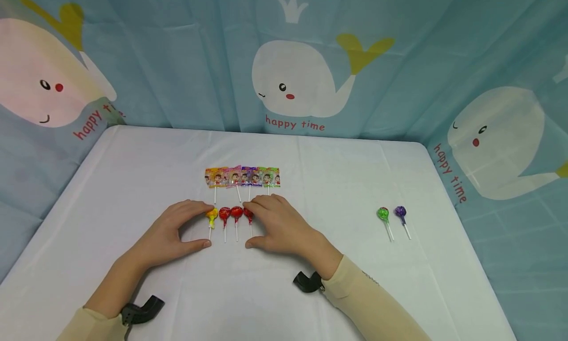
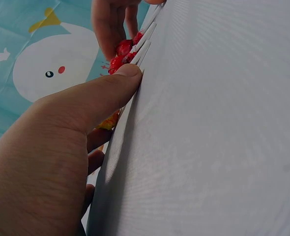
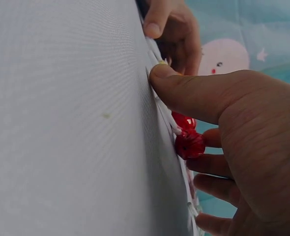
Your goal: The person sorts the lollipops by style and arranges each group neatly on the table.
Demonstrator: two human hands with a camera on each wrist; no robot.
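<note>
Both hands rest on the white table (image 1: 133, 183), framing a short row of four round lollipops lying flat with sticks pointing toward the person. Left hand (image 1: 170, 232): fingers loosely arched, fingertips touching the head of the yellow lollipop (image 1: 212, 216) at the row's left end, thumb stretched flat on the cloth beside the stick ends; it presses and does not pinch or enclose anything. Right hand (image 1: 277, 225): same posture mirrored, fingers arched over the rightmost red lollipop (image 1: 248, 215), thumb flat on the table near the stick ends; the right wrist view shows the thumb tip against the cloth and red wrapped heads just under the curled fingers, with no clear grasp around any one. Between the hands lie two more red lollipops (image 1: 230, 214), heads close together and nearly touching their neighbours. Just beyond the row, a line of flat wrapped lollipops (image 1: 242, 177) with printed cartoon packets, overlapping side by side, sticks pointing at the round ones. Well apart on the right of the table: a green lollipop (image 1: 383, 214) and a purple lollipop (image 1: 401, 212), just beside each other. No container in view; all items lie directly on the tablecloth. Whale-print curtain (image 1: 301, 80) surrounds the table.
</note>
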